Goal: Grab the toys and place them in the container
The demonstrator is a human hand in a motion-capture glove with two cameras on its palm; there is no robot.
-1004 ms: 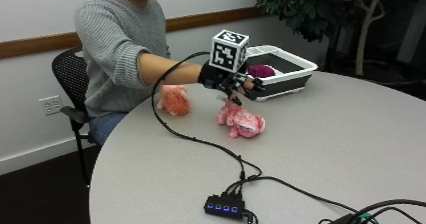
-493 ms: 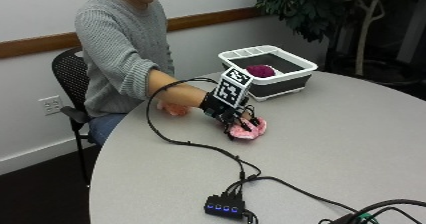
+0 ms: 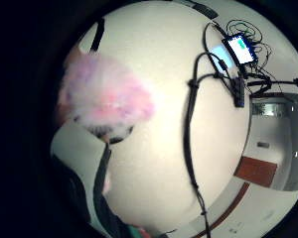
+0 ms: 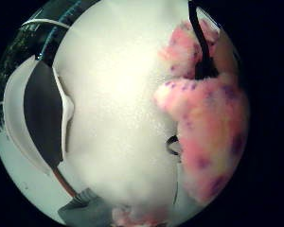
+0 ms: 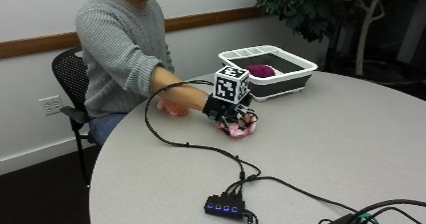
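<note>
Clearly the fluffy pink plush toy [image 5: 235, 127] is soft and light; the gloved right hand [image 5: 229, 115] curls around its body on the surface [image 5: 346, 149], best squeezed mid-body.

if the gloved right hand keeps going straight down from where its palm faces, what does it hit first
The pink plush toy on the table: the right hand is directly over it, apparently already touching, though contact depth is unclear.

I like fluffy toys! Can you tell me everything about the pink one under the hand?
The pink plush toy looks soft and fuzzy, pink with darker purple spots and some yellowish patches. It lies on the grey round table, in front of the white container. The gloved right hand covers it from above, fingers curled round it.
</note>
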